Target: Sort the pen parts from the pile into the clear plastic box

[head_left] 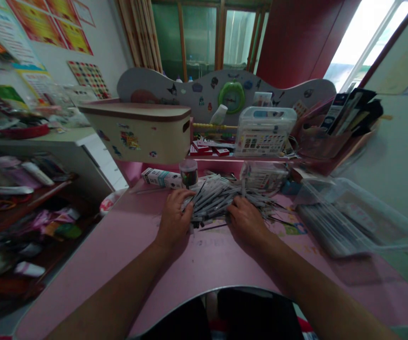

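Heap of slim grey pens [221,200] under both hands, on a pink desk [204,264]
Heap at 12 o'clock. Left hand [173,219] on its near left edge, right hand [246,222] on its near right edge, both palm-down with fingers curled over the pens; grip narrow, though whether either hand is holding any pens, impossible to tell. Small lidded jar [188,172] just beyond the left hand at 11 o'clock, touching a white carton [160,178]. Clear plastic tub [335,222] at 2 o'clock, well beside the heap.
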